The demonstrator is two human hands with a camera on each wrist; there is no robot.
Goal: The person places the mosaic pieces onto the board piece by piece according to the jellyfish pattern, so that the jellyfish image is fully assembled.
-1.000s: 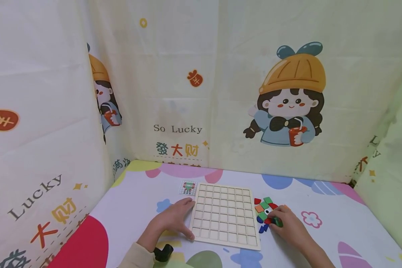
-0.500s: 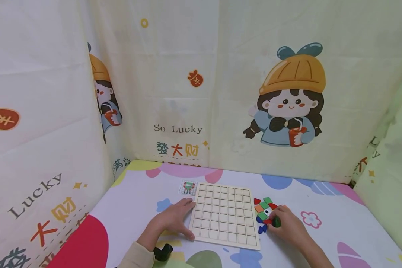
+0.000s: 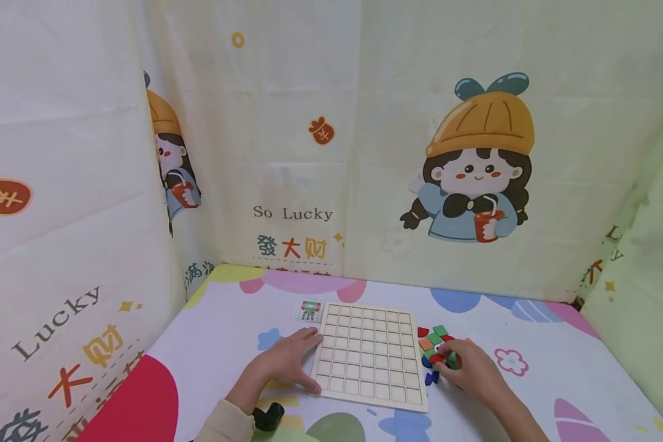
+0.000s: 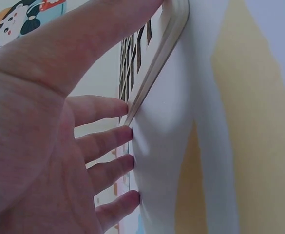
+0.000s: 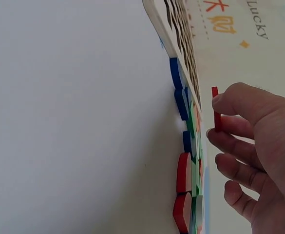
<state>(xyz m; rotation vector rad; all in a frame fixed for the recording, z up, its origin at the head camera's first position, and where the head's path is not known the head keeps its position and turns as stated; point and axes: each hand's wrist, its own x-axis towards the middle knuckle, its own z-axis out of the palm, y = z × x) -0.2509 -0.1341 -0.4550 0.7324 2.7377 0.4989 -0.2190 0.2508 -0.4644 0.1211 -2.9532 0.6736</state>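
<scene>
A pale wooden grid board (image 3: 368,356) lies on the table in the head view. My left hand (image 3: 290,359) rests at its left side, fingers spread and fairly straight, with the thumb near the lower left corner; the left wrist view shows fingertips (image 4: 123,108) at the board's edge. To the right of the board, my right hand (image 3: 472,371) is over a cluster of small coloured tiles. Between thumb and fingers it pinches a thin red tile (image 5: 217,119), seen edge-on and raised off the table in the right wrist view. The hand hides part of the cluster.
Green tiles (image 3: 440,331), blue tiles (image 3: 432,377) and red and orange ones lie close to the board's right edge. A small printed picture card (image 3: 309,310) is by the board's upper left corner. Cloth walls (image 3: 287,153) enclose the table's back and sides.
The right hand has shifted slightly left and lifted, with the red tile now pinched up, while more green tile shows beneath it. My left hand and the board stay put.
</scene>
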